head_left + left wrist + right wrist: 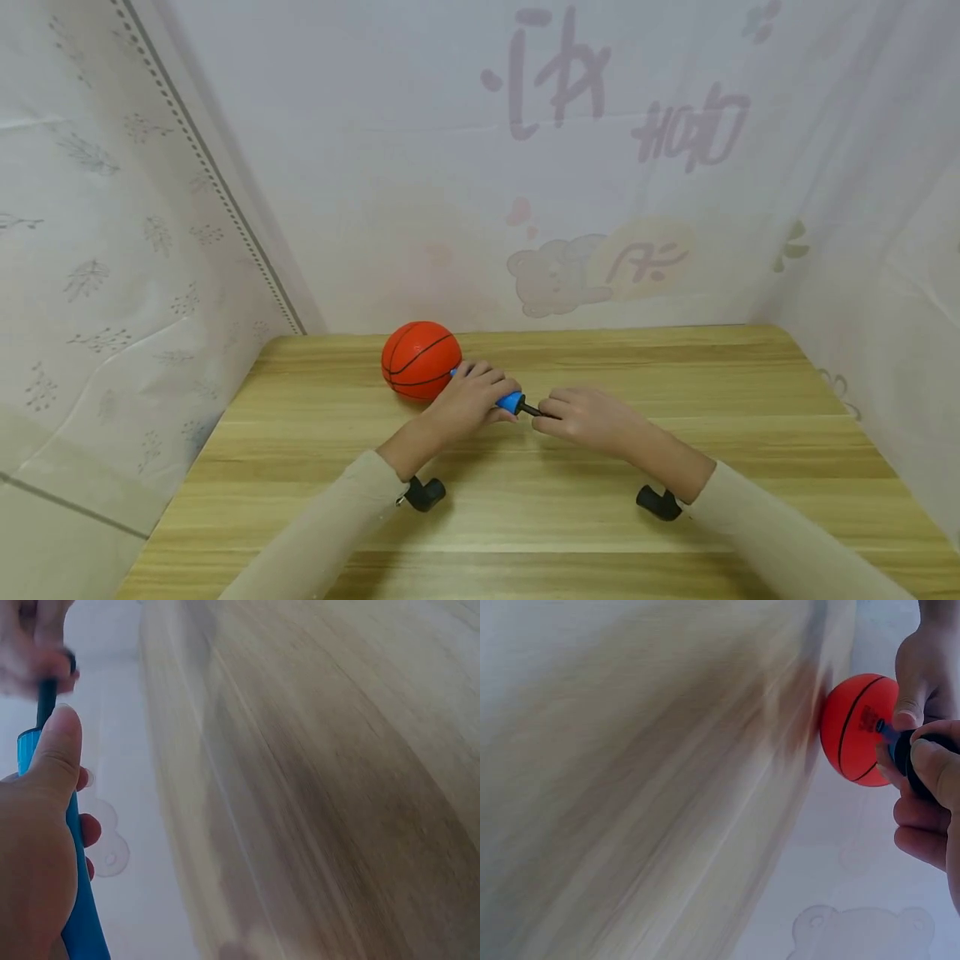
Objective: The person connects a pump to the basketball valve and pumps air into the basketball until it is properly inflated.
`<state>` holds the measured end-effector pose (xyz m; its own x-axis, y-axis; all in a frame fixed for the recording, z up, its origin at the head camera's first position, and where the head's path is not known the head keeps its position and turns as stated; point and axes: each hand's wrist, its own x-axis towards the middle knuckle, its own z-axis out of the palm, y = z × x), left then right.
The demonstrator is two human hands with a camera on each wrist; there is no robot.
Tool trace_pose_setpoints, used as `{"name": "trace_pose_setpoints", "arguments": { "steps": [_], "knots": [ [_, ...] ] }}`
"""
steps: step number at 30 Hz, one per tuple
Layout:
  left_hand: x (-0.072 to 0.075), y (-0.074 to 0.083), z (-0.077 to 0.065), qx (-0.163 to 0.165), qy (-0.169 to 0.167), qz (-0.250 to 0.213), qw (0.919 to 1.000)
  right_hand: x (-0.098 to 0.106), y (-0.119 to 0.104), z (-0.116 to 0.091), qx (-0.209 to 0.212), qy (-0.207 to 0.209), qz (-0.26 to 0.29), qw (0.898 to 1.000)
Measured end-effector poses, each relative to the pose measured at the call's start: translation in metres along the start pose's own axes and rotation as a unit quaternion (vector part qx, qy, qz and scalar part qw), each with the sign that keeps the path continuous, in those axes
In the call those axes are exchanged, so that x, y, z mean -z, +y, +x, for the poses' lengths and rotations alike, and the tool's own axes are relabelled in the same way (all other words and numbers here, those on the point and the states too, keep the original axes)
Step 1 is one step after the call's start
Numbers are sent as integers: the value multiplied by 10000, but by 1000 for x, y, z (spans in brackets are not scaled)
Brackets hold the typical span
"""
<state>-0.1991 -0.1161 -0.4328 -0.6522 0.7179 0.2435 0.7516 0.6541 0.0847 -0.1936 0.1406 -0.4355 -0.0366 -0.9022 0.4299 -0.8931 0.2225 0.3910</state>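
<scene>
An orange-red basketball (422, 360) with black lines sits toward the back of the wooden table. My left hand (474, 395) wraps round the blue barrel of a hand pump (510, 402), its thumb lying along the barrel in the left wrist view. The pump's far end meets the ball near a dark printed mark in the right wrist view; whether a needle is inside cannot be seen. From the barrel's near end a black rod (531, 410) sticks out. My right hand (588, 419) grips the black handle (922, 761) at the rod's end, with fingers curled round it.
Behind the wooden table (525, 517) hangs a pale printed cloth (420, 167) with a bear and lettering. A leaf-patterned cloth (112, 250) hangs on the left. Black wrist mounts (426, 495) show beneath both forearms.
</scene>
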Motion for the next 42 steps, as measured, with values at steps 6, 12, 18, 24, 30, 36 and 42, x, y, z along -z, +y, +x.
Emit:
{"name": "trace_pose_setpoints", "arguments": {
  "steps": [6,12,18,24,30,36,42],
  "knots": [
    [1,-3,-1,146,-24,-75,9999,18,-7,-20,4,124,11,9999],
    [1,-5,-2,98,46,-87,9999,34,-15,-36,-65,143,87,9998],
    [3,-5,-4,229,-16,-169,9996,41,-17,-45,-62,228,148,9996],
    [2,-1,-1,180,21,-160,9997,43,-15,-42,-94,200,199,9996],
    [1,2,0,243,19,27,9997,35,-8,-30,-128,-80,183,9997],
    [0,5,2,215,12,-26,9998,23,0,-17,-116,-231,183,9995],
    [-1,9,4,182,-12,-1,9998,9,6,-2,-70,-202,203,9996]
  ]
}}
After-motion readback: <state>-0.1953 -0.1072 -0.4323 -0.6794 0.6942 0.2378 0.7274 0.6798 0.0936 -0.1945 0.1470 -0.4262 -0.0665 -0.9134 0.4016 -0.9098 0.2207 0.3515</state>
